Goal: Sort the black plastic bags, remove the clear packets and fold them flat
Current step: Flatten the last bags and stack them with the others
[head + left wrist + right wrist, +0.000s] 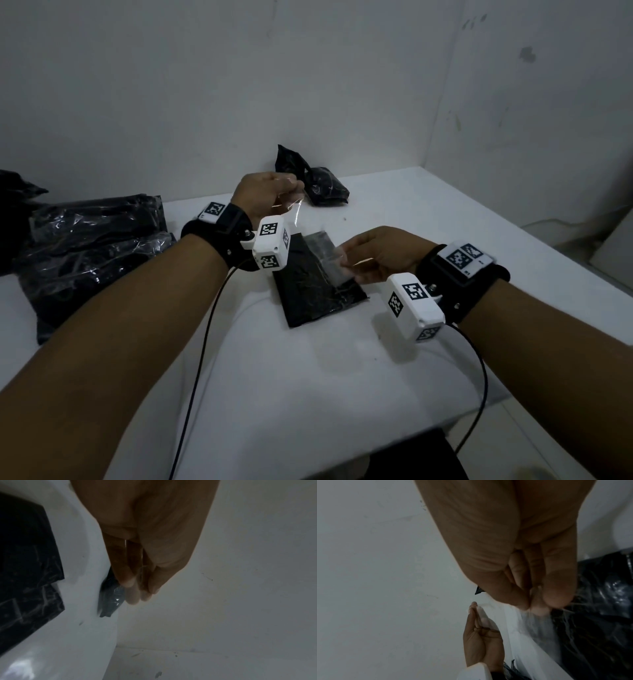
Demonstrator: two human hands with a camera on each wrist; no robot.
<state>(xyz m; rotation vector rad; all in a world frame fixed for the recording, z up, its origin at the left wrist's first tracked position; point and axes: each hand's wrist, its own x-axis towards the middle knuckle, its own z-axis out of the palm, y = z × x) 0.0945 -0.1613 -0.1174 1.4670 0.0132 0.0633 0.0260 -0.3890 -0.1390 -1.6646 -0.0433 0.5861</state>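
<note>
Okay, both hands' fingers (344, 257) pinch the clear packet (329, 262); we pull it taut above the black bag (315, 298), then crease.

Bare room, scuffed white walls (308, 68), plain white table (445, 212)

— Where are the arms?

— Both forearms reach forward over the desk (428, 212), bare, each with a black wrist strap.

— The left hand (265, 193)?

— Raised toward the far edge, fingertips (130, 582) pressed against the thumb, pinching.

— And the right hand (382, 255)?

— Lower, nearer the right edge, thumb and fingers (556, 593) likewise nipped together.
</note>
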